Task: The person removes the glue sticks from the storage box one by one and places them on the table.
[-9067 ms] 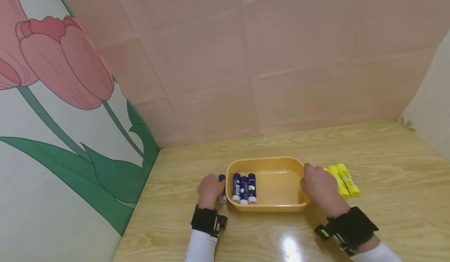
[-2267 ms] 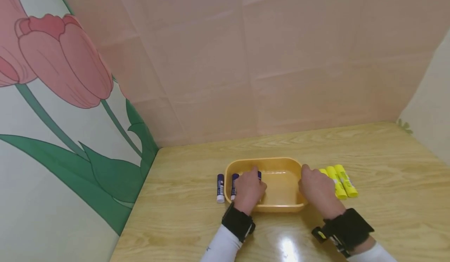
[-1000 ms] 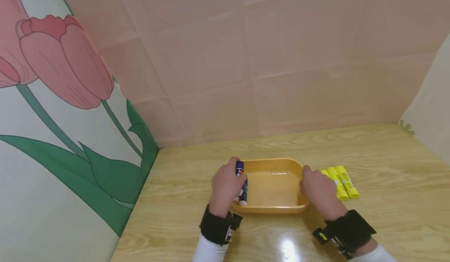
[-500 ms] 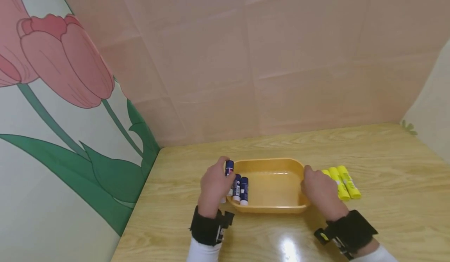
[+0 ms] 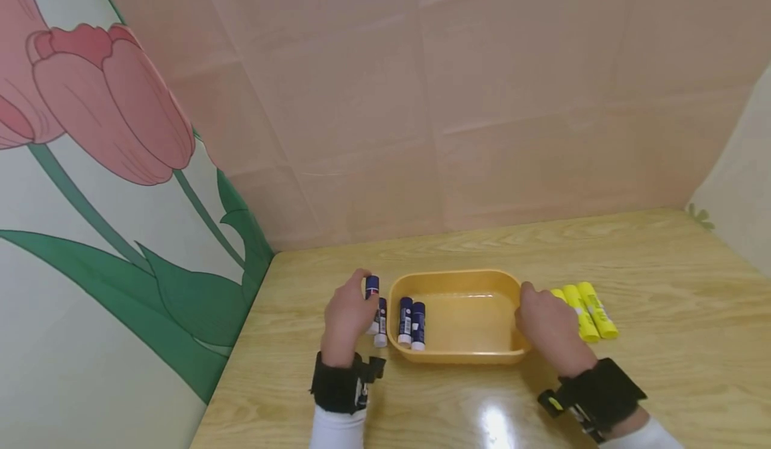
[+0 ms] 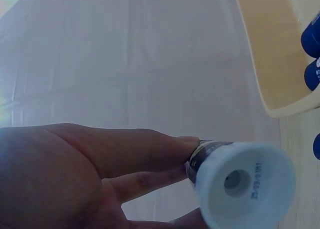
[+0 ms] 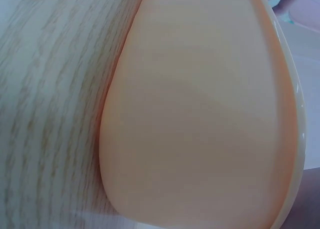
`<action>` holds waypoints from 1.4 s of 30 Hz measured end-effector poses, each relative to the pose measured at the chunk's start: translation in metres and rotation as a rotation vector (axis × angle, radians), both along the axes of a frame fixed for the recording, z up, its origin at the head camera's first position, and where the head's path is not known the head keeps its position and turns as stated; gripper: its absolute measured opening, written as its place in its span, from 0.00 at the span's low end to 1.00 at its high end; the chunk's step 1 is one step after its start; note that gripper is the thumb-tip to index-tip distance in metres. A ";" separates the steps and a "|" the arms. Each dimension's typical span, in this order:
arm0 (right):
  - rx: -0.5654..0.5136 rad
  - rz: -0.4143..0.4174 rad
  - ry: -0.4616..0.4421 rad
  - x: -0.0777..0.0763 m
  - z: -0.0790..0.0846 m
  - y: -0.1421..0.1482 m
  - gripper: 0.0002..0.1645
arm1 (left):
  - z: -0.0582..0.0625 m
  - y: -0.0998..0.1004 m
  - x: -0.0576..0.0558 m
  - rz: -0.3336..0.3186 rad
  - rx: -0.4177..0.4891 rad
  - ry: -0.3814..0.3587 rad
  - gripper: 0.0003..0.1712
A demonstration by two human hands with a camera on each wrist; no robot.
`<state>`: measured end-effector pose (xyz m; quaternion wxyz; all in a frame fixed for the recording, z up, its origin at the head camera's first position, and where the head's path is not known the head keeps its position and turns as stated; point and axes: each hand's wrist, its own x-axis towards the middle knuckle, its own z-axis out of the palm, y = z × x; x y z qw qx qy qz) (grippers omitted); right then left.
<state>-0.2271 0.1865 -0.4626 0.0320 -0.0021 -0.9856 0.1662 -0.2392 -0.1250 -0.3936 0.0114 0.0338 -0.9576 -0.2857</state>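
Observation:
My left hand (image 5: pixel 349 312) pinches a navy glue stick (image 5: pixel 372 286) between thumb and fingers, left of the orange-yellow plastic basket (image 5: pixel 476 353). Its white base (image 6: pixel 267 201) faces the camera in the left wrist view. Another navy glue stick (image 5: pixel 381 325) lies on the table just below that hand, beside the basket's left wall. Inside the basket, at its left end, two more navy glue sticks (image 5: pixel 405 322) lie side by side. My right hand (image 5: pixel 548 325) grips the basket's right rim; the right wrist view shows mostly the basket's outer wall (image 7: pixel 200 114).
Several yellow glue sticks (image 5: pixel 596 310) lie in a row to the right of the basket, partly behind the right hand. The wood-grain table (image 5: pixel 452 409) meets a pinkish cloth backdrop (image 5: pixel 482 101) at the back and a tulip-printed panel (image 5: pixel 120 248) on the left.
My left hand has taken one of the three navy glue sticks out of the basket and carried it left past the rim. An earlier one stays on the table. The right hand keeps its place.

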 end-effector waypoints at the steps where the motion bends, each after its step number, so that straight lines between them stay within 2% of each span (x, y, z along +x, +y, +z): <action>1: 0.002 0.000 -0.002 0.000 0.000 0.000 0.09 | 0.000 -0.001 0.000 0.004 0.005 -0.009 0.26; 20: -0.003 -0.012 -0.063 0.001 0.004 -0.004 0.10 | -0.001 -0.010 -0.001 0.017 0.027 -0.058 0.26; 27: 0.003 -0.019 -0.054 0.001 0.005 -0.003 0.10 | -0.002 -0.014 -0.003 0.018 0.023 -0.074 0.26; 35: -0.001 -0.021 -0.048 0.001 0.004 -0.003 0.10 | -0.009 -0.021 -0.008 0.037 0.015 -0.086 0.26; 42: -0.005 -0.018 -0.047 0.001 0.003 -0.003 0.10 | -0.021 -0.023 -0.016 0.056 -0.008 -0.109 0.26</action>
